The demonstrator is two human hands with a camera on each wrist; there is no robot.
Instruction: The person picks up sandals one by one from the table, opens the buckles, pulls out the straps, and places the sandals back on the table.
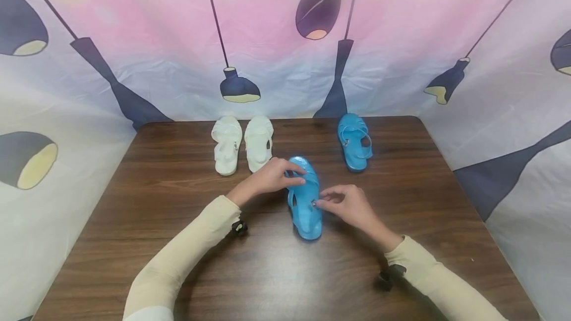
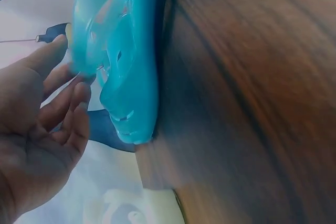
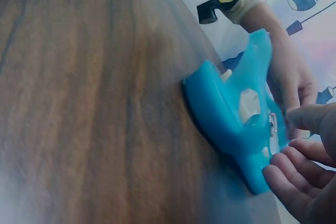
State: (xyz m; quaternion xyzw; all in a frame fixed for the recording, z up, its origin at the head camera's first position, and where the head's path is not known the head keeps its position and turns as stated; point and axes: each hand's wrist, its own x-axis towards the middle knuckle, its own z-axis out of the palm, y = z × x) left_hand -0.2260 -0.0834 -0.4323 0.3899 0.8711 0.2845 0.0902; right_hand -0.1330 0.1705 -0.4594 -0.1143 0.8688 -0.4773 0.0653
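Note:
A blue jelly sandal (image 1: 306, 207) stands on the table, toe pointing away, between both hands. My left hand (image 1: 275, 176) is at its front straps from the left; thumb and forefinger are spread apart over them. In the left wrist view, the left fingers (image 2: 79, 95) are loosely bent beside the sandal. My right hand (image 1: 350, 205) is at the sandal's right side, thumb tip by the small metal buckle (image 1: 314, 203). In the right wrist view, a gap shows between the right thumb and the bent fingers (image 3: 294, 166), close to the strap and buckle (image 3: 272, 123).
A second blue sandal (image 1: 355, 142) stands at the back right of the brown wooden table (image 1: 178, 162). Two white sandals stand side by side at the back left, the left one (image 1: 227, 147) and the right one (image 1: 257, 142). A patterned cloth (image 1: 169, 38) hangs behind.

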